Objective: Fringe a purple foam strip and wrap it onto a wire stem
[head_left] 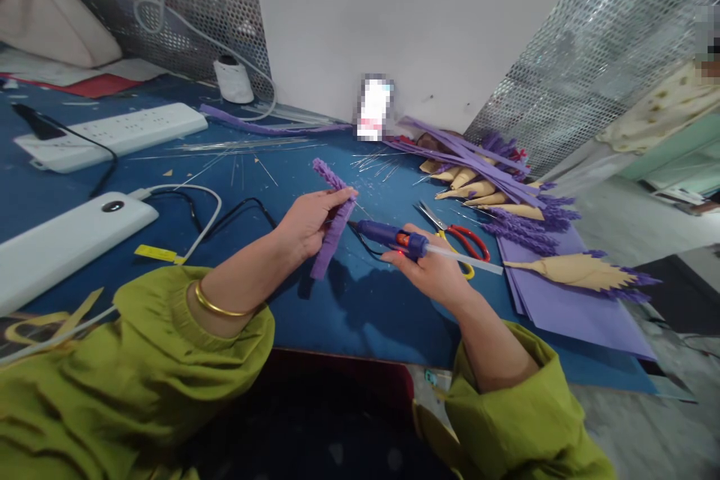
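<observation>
Pinched between the fingers of my left hand (313,222) is a purple strip (333,238), its flat end hanging down and its upper part wound into a textured purple flower spike (328,173). My right hand (436,266) is closed around a blue glue gun (392,235), from whose back a clear glue stick (464,256) sticks out. The gun's nozzle points left and is at or very near the strip beside my left fingers; whether they touch cannot be made out. Scissors (469,241) with red and yellow handles lie just beyond my right hand.
Purple strips (478,157) and wrapped lavender bunches (475,190) lie at the back right. Another bunch (579,270) rests on purple sheets (585,315). Thin wires (247,144) and a power strip (121,136) are at the back left, a white device (73,247) nearer. A lit phone (374,109) stands behind.
</observation>
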{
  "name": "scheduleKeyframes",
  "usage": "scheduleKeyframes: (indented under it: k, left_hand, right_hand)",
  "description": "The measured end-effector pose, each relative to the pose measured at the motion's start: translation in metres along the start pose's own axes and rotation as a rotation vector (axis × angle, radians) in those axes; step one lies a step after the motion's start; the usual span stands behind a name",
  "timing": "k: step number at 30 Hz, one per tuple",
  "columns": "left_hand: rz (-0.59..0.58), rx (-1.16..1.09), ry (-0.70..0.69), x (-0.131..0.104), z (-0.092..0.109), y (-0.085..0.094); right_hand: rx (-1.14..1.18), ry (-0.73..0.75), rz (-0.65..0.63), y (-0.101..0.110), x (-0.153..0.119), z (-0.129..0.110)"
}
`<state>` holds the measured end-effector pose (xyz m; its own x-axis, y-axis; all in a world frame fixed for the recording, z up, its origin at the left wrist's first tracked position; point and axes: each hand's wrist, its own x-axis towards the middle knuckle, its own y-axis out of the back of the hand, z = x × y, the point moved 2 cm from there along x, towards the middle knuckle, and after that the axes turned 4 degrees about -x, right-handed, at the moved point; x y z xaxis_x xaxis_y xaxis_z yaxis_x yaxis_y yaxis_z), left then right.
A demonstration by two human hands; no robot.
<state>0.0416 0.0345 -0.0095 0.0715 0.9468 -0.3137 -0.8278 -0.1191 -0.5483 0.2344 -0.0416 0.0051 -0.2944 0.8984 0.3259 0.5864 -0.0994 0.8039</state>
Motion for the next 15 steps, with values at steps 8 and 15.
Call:
scheduleKeyframes:
  k: [8, 15]
  left_hand:
    - [0.021, -0.014, 0.017, -0.001, 0.003, 0.001]
    - [-0.021, 0.054, -0.006, -0.010, 0.008, -0.001]
  right_hand:
    - [0.605, -0.194, 0.193, 0.011, 0.005, 0.011]
    - [0.843, -0.609, 0.254, -0.006, 0.017, 0.038]
